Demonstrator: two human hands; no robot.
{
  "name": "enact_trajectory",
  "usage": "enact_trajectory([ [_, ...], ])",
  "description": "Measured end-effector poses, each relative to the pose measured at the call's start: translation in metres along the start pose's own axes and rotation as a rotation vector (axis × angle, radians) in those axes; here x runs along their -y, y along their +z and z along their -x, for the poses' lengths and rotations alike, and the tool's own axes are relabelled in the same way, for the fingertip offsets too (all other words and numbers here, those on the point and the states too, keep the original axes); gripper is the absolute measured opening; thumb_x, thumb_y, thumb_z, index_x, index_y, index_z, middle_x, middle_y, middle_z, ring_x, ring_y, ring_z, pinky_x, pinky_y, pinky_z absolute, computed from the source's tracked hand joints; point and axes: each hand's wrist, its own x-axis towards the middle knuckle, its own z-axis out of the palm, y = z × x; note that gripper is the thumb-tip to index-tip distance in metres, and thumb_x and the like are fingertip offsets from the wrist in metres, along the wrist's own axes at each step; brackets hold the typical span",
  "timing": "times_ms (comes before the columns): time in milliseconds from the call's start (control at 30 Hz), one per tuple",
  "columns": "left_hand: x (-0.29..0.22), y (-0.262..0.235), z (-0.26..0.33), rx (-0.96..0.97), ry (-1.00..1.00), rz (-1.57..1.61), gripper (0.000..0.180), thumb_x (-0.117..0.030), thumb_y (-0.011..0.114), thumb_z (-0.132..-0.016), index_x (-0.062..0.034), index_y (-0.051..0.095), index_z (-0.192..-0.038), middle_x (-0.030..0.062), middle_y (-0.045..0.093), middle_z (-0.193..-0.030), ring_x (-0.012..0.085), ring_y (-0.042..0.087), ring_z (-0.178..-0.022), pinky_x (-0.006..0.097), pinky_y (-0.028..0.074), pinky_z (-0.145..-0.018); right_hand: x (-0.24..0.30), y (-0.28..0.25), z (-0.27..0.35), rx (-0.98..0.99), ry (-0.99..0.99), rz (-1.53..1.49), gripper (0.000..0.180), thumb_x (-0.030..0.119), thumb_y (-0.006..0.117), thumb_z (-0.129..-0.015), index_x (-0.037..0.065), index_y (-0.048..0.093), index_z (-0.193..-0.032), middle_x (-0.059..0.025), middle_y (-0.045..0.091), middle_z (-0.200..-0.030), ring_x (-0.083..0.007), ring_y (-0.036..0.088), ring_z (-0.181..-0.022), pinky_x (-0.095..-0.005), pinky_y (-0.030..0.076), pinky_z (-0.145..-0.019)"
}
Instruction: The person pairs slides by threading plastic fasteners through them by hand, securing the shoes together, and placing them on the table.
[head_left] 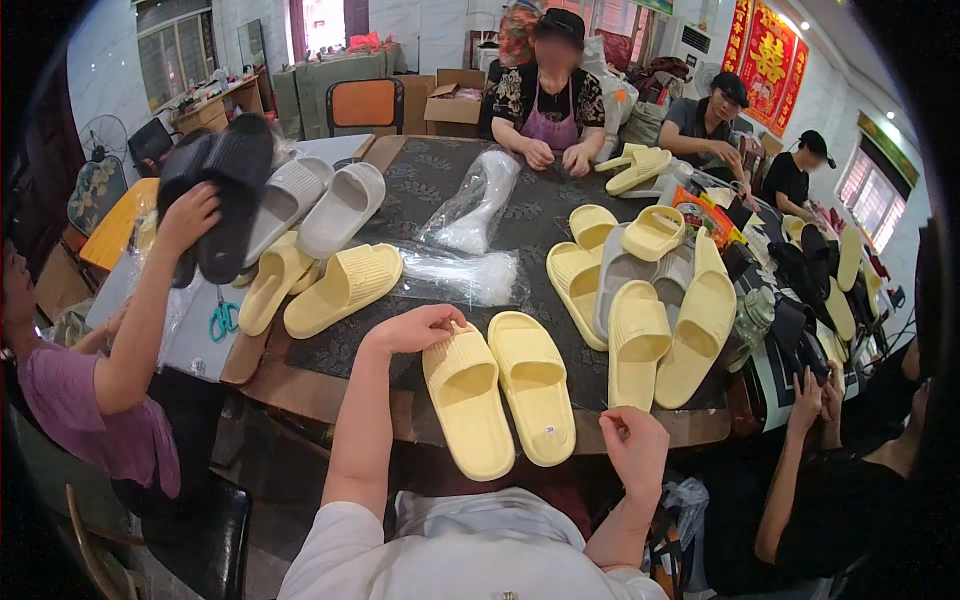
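You are sitting at a dark patterned table, with a pair of pale yellow slippers lying side by side just in front of you, soles down and toes pointing away. Your left hand is resting on the toe end of the left slipper of the pair, fingers curled loosely over its ribbed strap, touching it rather than gripping it. Your right hand is hovering at the near edge of the table, just right of the pair and apart from it, fingers pinched together; whether anything small is sitting between them cannot be told. To the right of the pair, a heap of yellow and grey slippers is lying overlapped. Clear plastic bags are lying near the middle of the table, crumpled. On the left, two more yellow slippers are lying beside a pile of grey slippers, and a pair of teal scissors is sitting near the table's left edge. A person in a purple top at your left is raising a hand against a black slipper. Across the table, a person in a purple apron is working with both hands low, and other people are seated along the right side.
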Motion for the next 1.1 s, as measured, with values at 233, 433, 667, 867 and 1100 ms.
enact_trajectory([
  [233, -0.002, 0.001, -0.002, -0.044, -0.119, 0.146, 0.025, -0.007, 0.058, -0.086, -0.0015, 0.06, -0.111, 0.0001, 0.06, -0.086, 0.0087, 0.054, -0.079, 0.025, 0.046, -0.072, -0.003, -0.016, 0.001, -0.058, -0.118, -0.22, 0.007, 0.005, 0.07, -0.072, 0.002, 0.065, -0.075, -0.009, 0.063, -0.07, -0.0213, 0.061, -0.064, -0.0306, 0.048, -0.063],
  [433, 0.007, 0.006, -0.012, -0.301, -0.152, 0.132, 0.024, -0.01, 0.057, -0.088, 0.0003, 0.061, -0.109, 0.003, 0.062, -0.088, 0.0103, 0.056, -0.079, 0.027, 0.047, -0.072, 0.001, -0.033, 0.004, -0.116, -0.186, -0.423, 0.009, 0.0, 0.07, -0.069, 0.0, 0.062, -0.073, -0.0081, 0.061, -0.07, -0.0192, 0.059, -0.066, -0.0271, 0.046, -0.065],
  [667, 0.022, 0.01, -0.018, -0.658, -0.164, 0.0, 0.026, -0.021, 0.06, -0.089, -0.0003, 0.064, -0.104, 0.0127, 0.067, -0.091, 0.0206, 0.064, -0.083, 0.032, 0.049, -0.074, -0.02, -0.04, 0.002, -0.107, 0.04, -0.565, 0.008, 0.0, 0.069, -0.073, -0.002, 0.061, -0.073, -0.0017, 0.061, -0.065, -0.0092, 0.054, -0.062, -0.0228, 0.043, -0.062],
  [867, -0.015, 0.018, -0.017, -0.606, -0.119, -0.169, 0.027, -0.025, 0.064, -0.087, 0.0, 0.068, -0.097, 0.014, 0.068, -0.087, 0.022, 0.066, -0.078, 0.034, 0.05, -0.074, -0.014, -0.004, -0.004, -0.13, 0.084, -1.4, 0.024, 0.016, 0.07, -0.084, 0.004, 0.051, -0.075, -0.0136, 0.066, -0.075, -0.0144, 0.057, -0.054, -0.0249, 0.047, -0.052],
  [1100, -0.019, 0.026, -0.025, -0.592, 0.091, 0.535, 0.024, -0.021, 0.058, -0.094, 0.0019, 0.063, -0.097, 0.006, 0.065, -0.083, 0.0141, 0.065, -0.076, 0.025, 0.051, -0.067, 0.009, 0.01, -0.011, 0.407, 0.131, -1.3, 0.018, 0.011, 0.059, -0.092, 0.005, 0.05, -0.079, -0.0067, 0.059, -0.065, -0.0095, 0.052, -0.048, -0.0195, 0.04, -0.043],
])
